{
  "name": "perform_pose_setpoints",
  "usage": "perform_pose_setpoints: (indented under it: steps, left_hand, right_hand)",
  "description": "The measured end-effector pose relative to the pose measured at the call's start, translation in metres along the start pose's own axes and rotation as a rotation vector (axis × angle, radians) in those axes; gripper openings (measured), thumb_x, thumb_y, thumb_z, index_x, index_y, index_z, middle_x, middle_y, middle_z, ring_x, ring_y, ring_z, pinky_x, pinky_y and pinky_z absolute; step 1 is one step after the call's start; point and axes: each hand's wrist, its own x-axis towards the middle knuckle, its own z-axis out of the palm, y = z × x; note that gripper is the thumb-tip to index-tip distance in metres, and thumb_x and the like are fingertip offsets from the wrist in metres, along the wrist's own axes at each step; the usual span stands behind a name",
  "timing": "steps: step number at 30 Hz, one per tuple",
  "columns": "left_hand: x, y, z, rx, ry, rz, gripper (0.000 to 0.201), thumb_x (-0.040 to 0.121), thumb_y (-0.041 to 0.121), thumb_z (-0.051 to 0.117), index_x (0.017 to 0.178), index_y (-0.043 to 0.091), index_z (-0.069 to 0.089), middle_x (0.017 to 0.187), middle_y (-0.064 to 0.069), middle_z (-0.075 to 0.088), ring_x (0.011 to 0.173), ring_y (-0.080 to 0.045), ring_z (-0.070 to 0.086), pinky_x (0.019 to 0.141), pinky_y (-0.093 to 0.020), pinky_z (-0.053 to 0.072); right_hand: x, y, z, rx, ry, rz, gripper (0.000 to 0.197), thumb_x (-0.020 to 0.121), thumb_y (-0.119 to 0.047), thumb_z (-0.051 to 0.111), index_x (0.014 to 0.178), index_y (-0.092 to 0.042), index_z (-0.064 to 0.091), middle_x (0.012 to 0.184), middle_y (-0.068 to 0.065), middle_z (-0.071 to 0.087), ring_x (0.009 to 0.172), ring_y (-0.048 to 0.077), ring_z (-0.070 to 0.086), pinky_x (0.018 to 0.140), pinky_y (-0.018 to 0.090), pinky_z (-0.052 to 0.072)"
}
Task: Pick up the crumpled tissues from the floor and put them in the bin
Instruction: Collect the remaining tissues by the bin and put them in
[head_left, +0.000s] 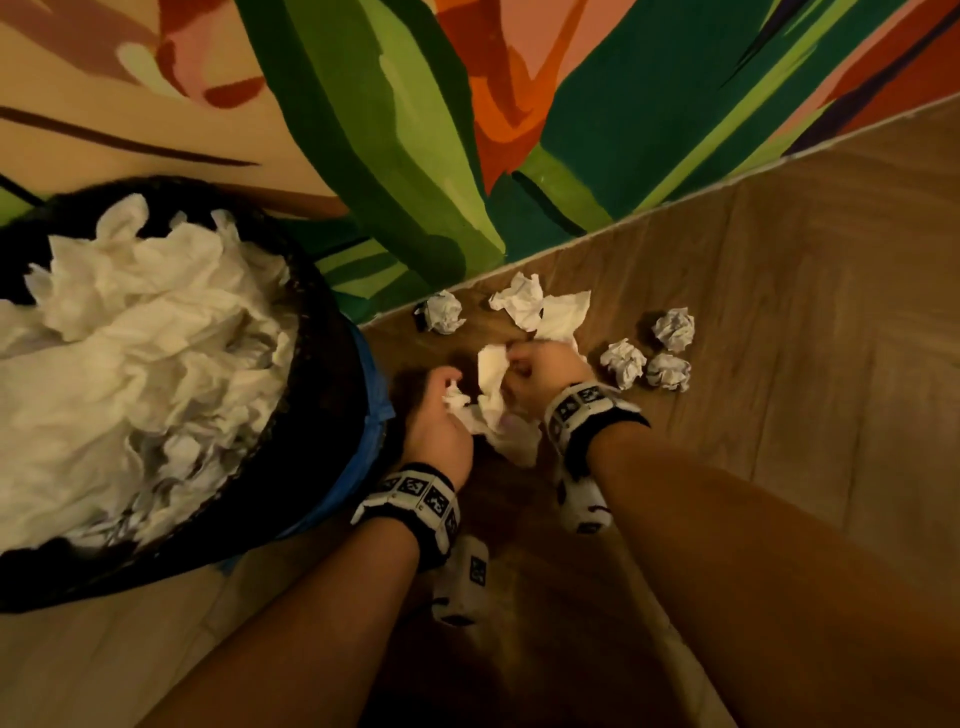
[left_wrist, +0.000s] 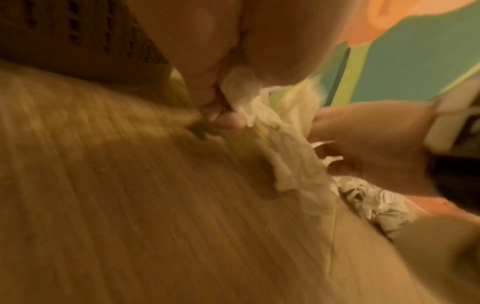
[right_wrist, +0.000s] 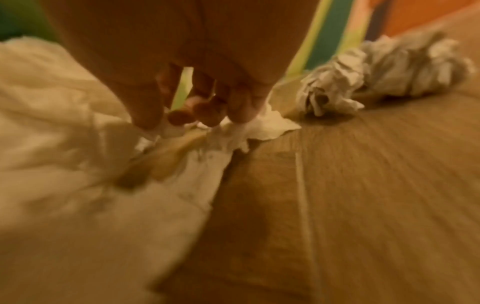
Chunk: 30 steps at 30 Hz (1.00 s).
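Crumpled tissues lie scattered on a wood-grain floor (head_left: 779, 260) at the foot of a wall painted with big green and orange leaves (head_left: 415, 130). Both of the person's hands are down at floor level, gathering one loose white tissue sheet (head_left: 493, 400) between them. The left hand (head_left: 436, 421) pinches one edge of that sheet with curled fingers (left_wrist: 228, 120); the right hand (head_left: 540, 376) has its fingertips (right_wrist: 179, 117) bunched down on the tissue, gripping it against the floor. Each wrist wears a black-and-white patterned band.

Beyond the hands, nearer the wall, sits a small tight ball (head_left: 441, 312), and beside it a larger, looser pair of tissues (head_left: 540, 306) touching each other. To the right, a cluster of three balls (head_left: 649, 358) lies close together, apart from the hands.

At the left stands the bin (head_left: 322, 364), dark and woven-looking, just beside the left hand. It is already heaped with white tissue (head_left: 130, 338) up to the rim. Both wrist views are blurred.
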Motion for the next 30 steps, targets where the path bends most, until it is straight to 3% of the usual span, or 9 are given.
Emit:
perform_pose_setpoints:
  steps: [5,8,10,13,15,17,21,26,30]
  left_hand:
    - [-0.011,-0.003,0.002,0.165,0.001,-0.014,0.014,0.092,0.016,0.052,0.101,0.011,0.061,0.112,-0.013,0.052,0.092,-0.025,0.049,0.076,-0.033,0.04]
    - [-0.019,-0.007,0.001,0.209,-0.022,0.027,0.007,0.088,0.015,0.056,0.089,0.01,0.051,0.106,-0.012,0.05,0.085,-0.021,0.046,0.072,-0.028,0.035]
    - [-0.024,-0.009,-0.002,0.277,-0.037,0.082,0.006,0.091,0.012,0.05,0.086,0.012,0.046,0.106,-0.013,0.053,0.086,-0.02,0.045,0.074,-0.028,0.035]
    - [-0.03,-0.011,-0.011,0.244,-0.086,0.042,0.005,0.093,0.018,0.054,0.098,0.015,0.054,0.108,-0.01,0.057,0.088,-0.021,0.052,0.076,-0.031,0.041]
    - [-0.034,-0.011,-0.018,0.254,-0.136,0.026,0.019,0.092,0.019,0.054,0.111,0.022,0.056,0.112,-0.011,0.055,0.09,-0.024,0.055,0.079,-0.034,0.045]
    - [-0.038,-0.013,-0.026,0.3,-0.154,0.046,0.032,0.092,0.022,0.052,0.124,0.024,0.053,0.12,-0.013,0.053,0.101,-0.028,0.056,0.088,-0.036,0.048]
    - [-0.049,-0.011,-0.04,0.347,-0.158,0.187,0.029,0.088,0.022,0.06,0.116,0.022,0.055,0.119,-0.006,0.052,0.102,-0.021,0.052,0.087,-0.028,0.044]
    - [-0.066,0.004,-0.063,0.441,-0.183,0.41,0.025,0.083,0.002,0.054,0.096,0.024,0.058,0.108,-0.001,0.051,0.102,-0.024,0.055,0.091,-0.034,0.049]
    - [-0.079,0.036,-0.077,0.38,-0.159,0.52,0.022,0.089,0.007,0.051,0.106,0.02,0.058,0.117,-0.004,0.049,0.105,-0.028,0.055,0.095,-0.037,0.047]
  right_hand:
    - [0.003,-0.014,-0.038,0.714,0.353,0.19,0.032,0.085,-0.032,0.065,0.114,-0.018,0.066,0.097,-0.006,0.062,0.091,0.014,0.059,0.077,0.025,0.046]
    - [0.003,-0.016,-0.059,0.685,0.512,0.197,0.013,0.082,-0.013,0.061,0.092,-0.018,0.068,0.081,-0.003,0.059,0.075,0.014,0.057,0.069,0.025,0.042]
    - [-0.002,-0.015,-0.059,0.575,0.583,0.18,0.022,0.082,-0.002,0.048,0.07,-0.02,0.049,0.066,-0.005,0.049,0.061,0.013,0.045,0.059,0.024,0.036]
    - [-0.022,-0.017,-0.04,0.275,0.283,0.129,0.015,0.089,-0.02,0.046,0.097,-0.029,0.056,0.081,-0.007,0.059,0.067,0.012,0.057,0.053,0.019,0.042]
    - [-0.036,-0.011,-0.015,-0.038,-0.035,0.056,0.036,0.092,-0.04,0.049,0.128,-0.036,0.048,0.106,-0.002,0.064,0.083,0.016,0.068,0.07,0.027,0.055]
    - [-0.047,-0.008,0.008,-0.264,-0.175,0.049,0.049,0.094,-0.042,0.052,0.141,-0.037,0.04,0.129,0.006,0.059,0.106,0.025,0.065,0.089,0.037,0.053]
    - [-0.055,-0.007,0.022,-0.338,-0.067,0.127,0.03,0.097,-0.029,0.053,0.123,-0.017,0.063,0.124,0.012,0.062,0.111,0.032,0.06,0.091,0.038,0.05]
    - [-0.063,-0.031,-0.004,-0.091,0.062,0.137,0.043,0.094,-0.044,0.054,0.122,-0.012,0.062,0.124,0.012,0.062,0.113,0.032,0.058,0.087,0.031,0.044]
    - [-0.068,-0.066,-0.066,-0.139,0.142,0.064,0.03,0.091,-0.03,0.062,0.114,-0.012,0.066,0.116,0.011,0.065,0.111,0.032,0.061,0.085,0.031,0.048]
